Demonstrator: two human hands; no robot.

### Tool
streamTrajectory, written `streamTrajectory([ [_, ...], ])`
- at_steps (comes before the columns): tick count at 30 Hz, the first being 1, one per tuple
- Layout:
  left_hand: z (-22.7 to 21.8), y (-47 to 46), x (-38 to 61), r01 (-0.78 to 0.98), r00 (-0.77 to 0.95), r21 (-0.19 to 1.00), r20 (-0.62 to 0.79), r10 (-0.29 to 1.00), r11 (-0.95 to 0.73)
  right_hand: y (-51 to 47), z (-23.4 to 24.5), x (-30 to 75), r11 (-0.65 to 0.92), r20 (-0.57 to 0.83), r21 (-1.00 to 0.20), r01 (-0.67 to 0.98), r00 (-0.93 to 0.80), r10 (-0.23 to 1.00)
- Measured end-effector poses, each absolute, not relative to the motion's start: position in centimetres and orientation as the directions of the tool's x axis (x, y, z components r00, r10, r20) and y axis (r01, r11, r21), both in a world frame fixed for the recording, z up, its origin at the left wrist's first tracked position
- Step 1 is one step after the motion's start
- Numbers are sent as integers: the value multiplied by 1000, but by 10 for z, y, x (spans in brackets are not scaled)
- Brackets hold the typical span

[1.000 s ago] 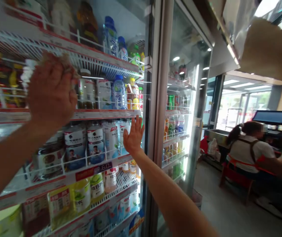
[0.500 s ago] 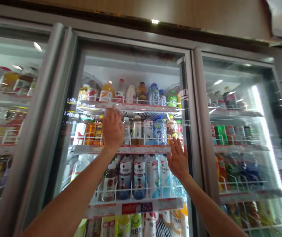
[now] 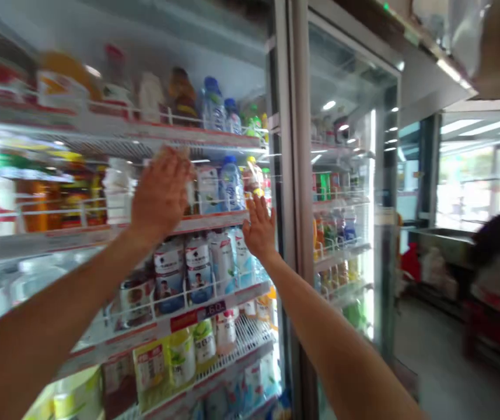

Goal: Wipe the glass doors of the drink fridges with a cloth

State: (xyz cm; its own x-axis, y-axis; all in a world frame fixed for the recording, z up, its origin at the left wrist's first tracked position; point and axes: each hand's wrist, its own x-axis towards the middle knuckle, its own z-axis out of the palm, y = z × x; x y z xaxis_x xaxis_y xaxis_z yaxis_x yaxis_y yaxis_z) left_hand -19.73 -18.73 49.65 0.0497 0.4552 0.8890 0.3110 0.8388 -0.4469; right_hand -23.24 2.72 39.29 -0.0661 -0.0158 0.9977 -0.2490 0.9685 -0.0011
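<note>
My left hand (image 3: pixel 160 189) is raised with its fingers stretched out, palm toward the glass door of a drinks fridge. My right hand (image 3: pixel 260 228) is lower and further right, also flat with fingers extended, near the door's right frame (image 3: pixel 296 175). Neither hand holds anything. Whether the palms touch the glass, I cannot tell. Behind the glass, a blue-capped bottle (image 3: pixel 231 184) stands on a wire-fronted shelf between the hands. Below it are bottles with white and blue labels (image 3: pixel 198 269). A price strip (image 3: pixel 197 315) runs along the shelf under them.
Another glass-doored fridge section (image 3: pixel 341 204) with lit drink shelves adjoins on the right. Beyond it are a grey floor (image 3: pixel 433 350), a sink-like basin (image 3: pixel 444 239), bright windows (image 3: pixel 464 169) and a dark blurred shape (image 3: pixel 499 239) at the right edge.
My view has turned right and come closer to the shelves, bringing the room beyond the fridges into sight. Both hands stay raised and open, and appear further left in the picture.
</note>
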Motion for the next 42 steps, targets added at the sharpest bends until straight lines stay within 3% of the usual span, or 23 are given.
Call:
streamTrajectory([
  [5,491,-176,-180,429,-49,-327,922,383,842,10,389,-233,973,976,-149,-176,-182,116],
  [11,485,-169,-173,561,-95,-208,945,312,801,6,385,-229,967,975,-165,-195,-182,129],
  [18,502,-211,-192,372,37,-312,946,322,874,13,393,-234,956,996,-82,-283,-61,68],
  [23,540,-283,-178,210,212,-45,977,-1,977,10,435,-245,936,996,51,-347,88,-22],
  [25,544,-270,-178,205,233,-5,971,-44,979,6,444,-246,931,989,117,-346,127,-77],
  [27,535,-228,-188,197,203,-102,977,61,975,5,446,-246,928,982,150,-340,156,-102],
  [30,511,-157,-208,195,126,-432,902,414,881,7,443,-245,923,976,168,-345,192,-106],
  [33,506,-151,-213,183,99,-580,814,572,793,9,440,-245,914,973,182,-362,199,-115],
  [35,523,-186,-207,170,132,-526,850,510,833,10,440,-245,913,976,171,-371,191,-106],
  [38,554,-233,-197,163,257,-208,953,162,964,8,439,-245,912,977,159,-377,195,-90],
  [39,557,-233,-197,169,274,-149,957,99,974,8,439,-245,911,976,156,-382,202,-82],
  [40,556,-224,-199,172,269,-157,957,108,973,8,438,-246,910,975,149,-387,213,-69],
  [42,542,-186,-206,168,207,-364,922,328,916,8,438,-247,912,972,124,-392,233,-33],
])
